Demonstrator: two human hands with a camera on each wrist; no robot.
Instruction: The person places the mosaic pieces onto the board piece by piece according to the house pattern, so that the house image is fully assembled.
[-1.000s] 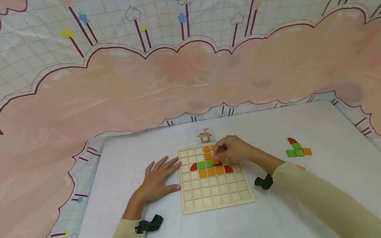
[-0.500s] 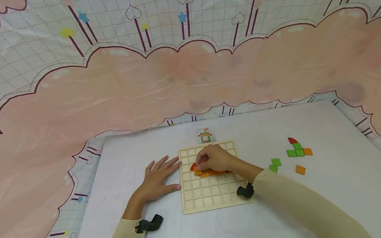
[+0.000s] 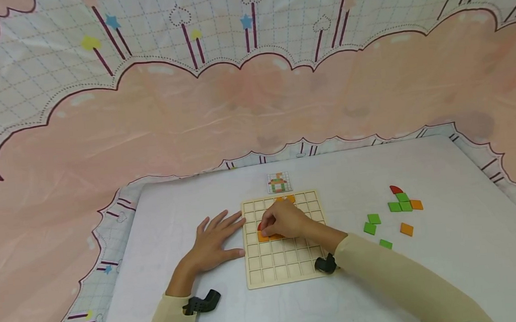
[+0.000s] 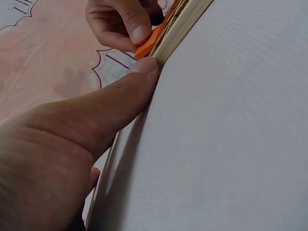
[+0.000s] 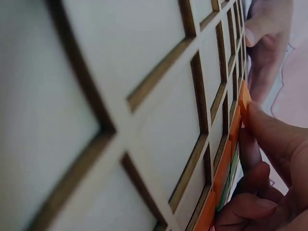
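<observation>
A wooden grid board (image 3: 292, 268) lies on the white table, with orange, green and red pieces in its upper cells, partly hidden by my right hand (image 3: 284, 220). That hand pinches an orange square (image 3: 263, 236) at the left end of the orange row; in the right wrist view the orange square (image 5: 244, 102) sits tilted between thumb and fingers. My left hand (image 3: 213, 241) lies spread with thumb and fingertips touching the board's left edge. In the left wrist view the thumb of my left hand (image 4: 91, 120) rests against the board's side (image 4: 180, 33), close to the orange square (image 4: 149, 43).
A small printed card (image 3: 279, 183) with a coloured figure lies just beyond the board. To the right are loose green squares (image 3: 374, 218), orange squares (image 3: 406, 229) and a red quarter-round piece (image 3: 396, 190). A patterned cloth (image 3: 236, 107) hangs behind the white table (image 3: 188, 196).
My right hand has moved left across the board with the orange square, from the upper middle to the left end of the orange row. My left hand has stayed in place.
</observation>
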